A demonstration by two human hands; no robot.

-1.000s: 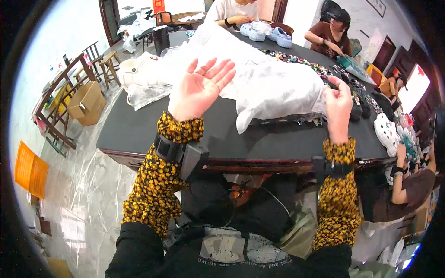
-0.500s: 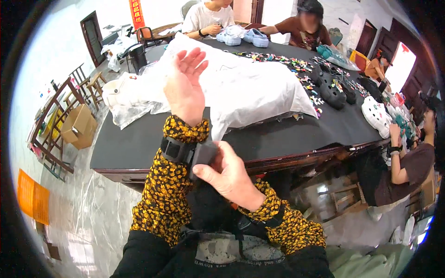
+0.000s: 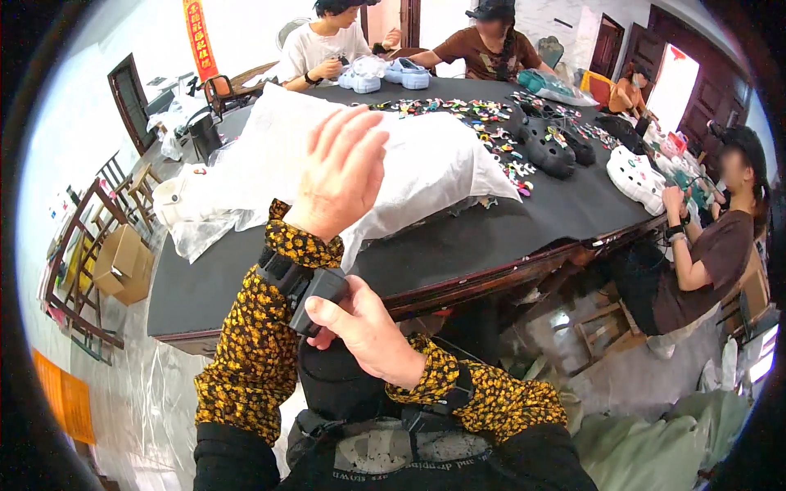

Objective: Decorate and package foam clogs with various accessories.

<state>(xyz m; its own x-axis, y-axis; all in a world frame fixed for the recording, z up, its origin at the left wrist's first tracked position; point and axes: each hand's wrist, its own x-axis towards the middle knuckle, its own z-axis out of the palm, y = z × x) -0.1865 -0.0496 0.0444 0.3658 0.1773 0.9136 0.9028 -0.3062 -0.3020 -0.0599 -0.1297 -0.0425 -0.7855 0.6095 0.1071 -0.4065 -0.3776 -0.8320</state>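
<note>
My left hand [image 3: 340, 176] is raised over the near part of the table, open, its fingers stretched out and nothing in it. Round its wrist, over a black and yellow flowered sleeve [image 3: 250, 335], runs a black strap [image 3: 281, 272]. My right hand [image 3: 368, 331] is closed on a small black box-shaped device [image 3: 325, 288] at that strap, thumb on the near face. Whether the device is fastened to the strap cannot be made out. Behind my left hand, a large white sheet-like bag [image 3: 434, 168] lies across the dark table [image 3: 458, 250].
Colourful small charms [image 3: 491, 135] lie scattered beyond the bag. Black clogs [image 3: 544, 151], a white clog [image 3: 636, 182] and pale blue clogs [image 3: 407, 74] are on the table. Several people sit around it. At left stand a cardboard box [image 3: 123, 263] and a wooden rack [image 3: 70, 286].
My left hand has turned and its fingers have straightened. My right hand keeps hold of the black device at the left wrist. The whole view has shifted somewhat.
</note>
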